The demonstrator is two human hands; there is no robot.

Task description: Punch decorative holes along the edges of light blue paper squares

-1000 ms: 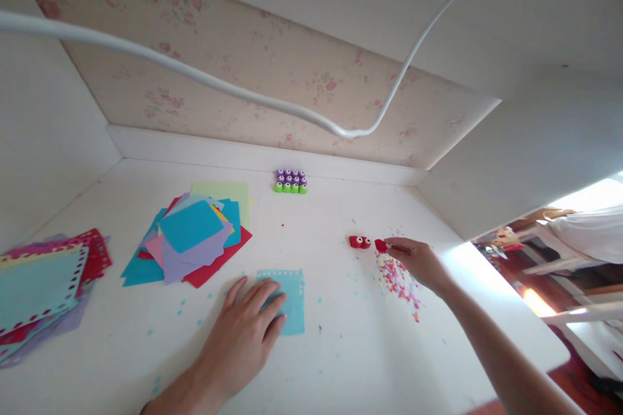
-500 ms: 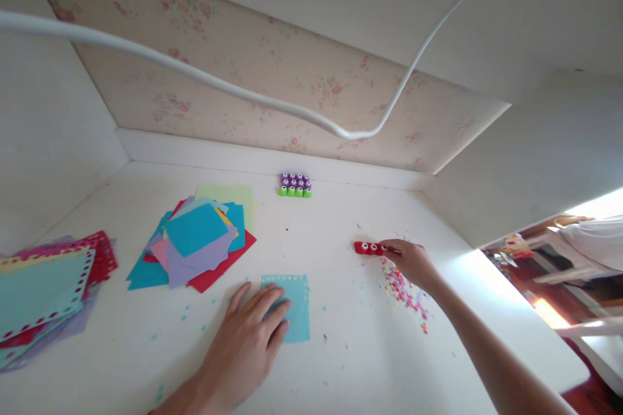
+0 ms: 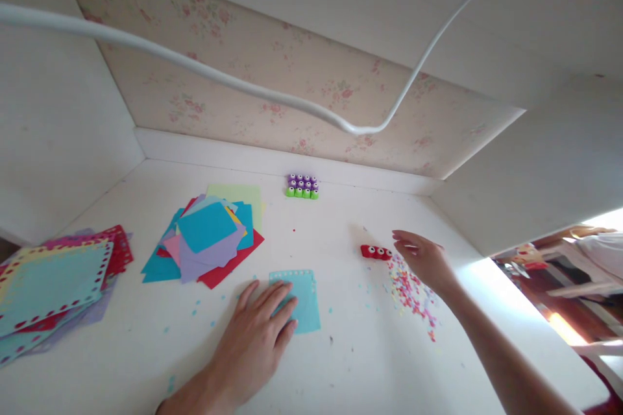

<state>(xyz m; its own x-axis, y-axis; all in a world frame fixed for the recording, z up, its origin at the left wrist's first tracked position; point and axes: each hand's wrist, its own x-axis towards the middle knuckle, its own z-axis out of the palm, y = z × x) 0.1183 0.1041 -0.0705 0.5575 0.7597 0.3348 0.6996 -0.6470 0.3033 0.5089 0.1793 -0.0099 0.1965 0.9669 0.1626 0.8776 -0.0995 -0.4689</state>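
Observation:
My left hand (image 3: 257,334) lies flat with its fingers spread, the fingertips resting on a light blue sheet of paper (image 3: 306,311). Small holes run along that sheet's top edge and its upper right side. My right hand (image 3: 424,260) is raised just right of a row of red paper punches (image 3: 376,252) with white round tops. Its fingers are loosely bent and apart, and nothing shows in them. Below the right hand, colourful punched paper bits (image 3: 413,295) are scattered over the white table (image 3: 350,376).
Purple and green paper punches (image 3: 302,187) stand in rows near the back wall. A pile of plain coloured paper (image 3: 207,228) lies left of centre. Farther left is a stack of sheets with punched edges (image 3: 58,282). A white cable (image 3: 272,97) hangs across the view.
My right hand has let go of the red punch at the right end of the row and moved slightly away. My left hand stays on the light blue paper. The view has shifted a little.

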